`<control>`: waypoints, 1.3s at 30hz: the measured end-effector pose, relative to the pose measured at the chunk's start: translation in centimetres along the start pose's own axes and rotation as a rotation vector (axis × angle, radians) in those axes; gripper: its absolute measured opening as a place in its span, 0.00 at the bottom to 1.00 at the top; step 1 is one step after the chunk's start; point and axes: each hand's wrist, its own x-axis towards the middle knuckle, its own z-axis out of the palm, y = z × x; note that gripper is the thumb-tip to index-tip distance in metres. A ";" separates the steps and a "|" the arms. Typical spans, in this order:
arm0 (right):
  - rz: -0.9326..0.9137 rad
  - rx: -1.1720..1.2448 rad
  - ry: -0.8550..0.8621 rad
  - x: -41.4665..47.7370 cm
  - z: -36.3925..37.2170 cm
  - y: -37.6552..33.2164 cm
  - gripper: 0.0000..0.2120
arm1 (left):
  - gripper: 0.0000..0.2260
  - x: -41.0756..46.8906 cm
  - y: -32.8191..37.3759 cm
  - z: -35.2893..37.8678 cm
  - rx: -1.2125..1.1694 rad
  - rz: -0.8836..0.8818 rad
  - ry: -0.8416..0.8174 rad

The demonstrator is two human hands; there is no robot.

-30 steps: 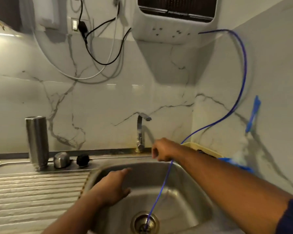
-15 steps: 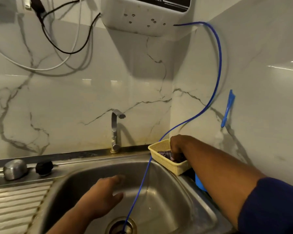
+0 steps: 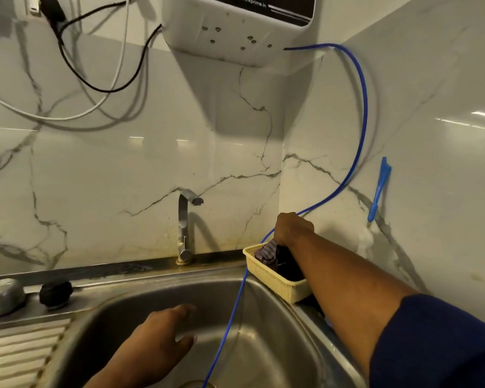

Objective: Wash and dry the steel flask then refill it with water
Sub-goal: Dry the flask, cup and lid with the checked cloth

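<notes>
The steel flask itself is out of view. Its rounded steel cap (image 3: 1, 296) and a black stopper (image 3: 56, 292) lie on the sink ledge at the left. My right hand (image 3: 293, 229) reaches into a yellow plastic basket (image 3: 275, 281) at the sink's back right corner, with its fingers closed on a striped cloth (image 3: 266, 252). My left hand (image 3: 163, 343) hovers over the steel sink basin (image 3: 266, 348), fingers spread and holding nothing.
A steel tap (image 3: 184, 219) stands behind the basin. A thin blue tube (image 3: 361, 113) runs from the wall-mounted water purifier (image 3: 235, 29) down into the drain. A ribbed draining board (image 3: 17, 357) lies left. A blue tool (image 3: 378, 189) hangs on the right wall.
The view swung right, so the flask dropped out of sight. My right hand went from the blue tube into the basket and closed on the cloth. My left hand stayed over the basin.
</notes>
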 end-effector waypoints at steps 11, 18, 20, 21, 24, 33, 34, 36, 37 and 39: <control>0.140 0.320 0.126 1.6 -5.0 0.6 0.04 | 0.25 0.1 0.1 -0.7 -0.039 -0.032 0.041; 0.058 0.586 0.031 0.6 -10.7 -0.2 0.08 | 0.21 -1.0 0.6 -2.0 -0.099 0.042 0.153; -0.003 0.707 -0.062 -0.7 -12.3 -0.6 0.08 | 0.23 -0.7 1.0 -2.6 -0.172 -0.001 0.166; -0.058 0.785 -0.101 -1.5 -12.8 -1.0 0.09 | 0.24 -0.6 1.3 -2.9 -0.224 -0.030 0.166; -0.254 0.936 -0.227 -4.6 -13.2 -3.0 0.10 | 0.28 -1.1 2.3 -3.1 -0.556 -0.049 0.205; -0.451 1.213 -0.383 -10.2 -9.1 -10.1 0.12 | 0.20 -3.7 4.7 -4.6 -0.942 -0.024 0.200; -0.431 1.256 -0.417 -10.3 -8.8 -10.5 0.11 | 0.18 -3.8 5.0 -4.7 -0.949 -0.030 0.232; -0.418 1.320 -0.489 -10.5 -8.5 -11.1 0.10 | 0.17 -3.7 4.8 -5.1 -0.946 -0.062 0.302; -0.417 1.350 -0.508 -10.4 -8.4 -11.1 0.09 | 0.17 -3.7 4.6 -5.4 -0.940 -0.067 0.357; -0.434 1.418 -0.520 -10.1 -8.4 -10.7 0.13 | 0.12 -3.7 3.6 -6.4 -0.916 -0.034 0.528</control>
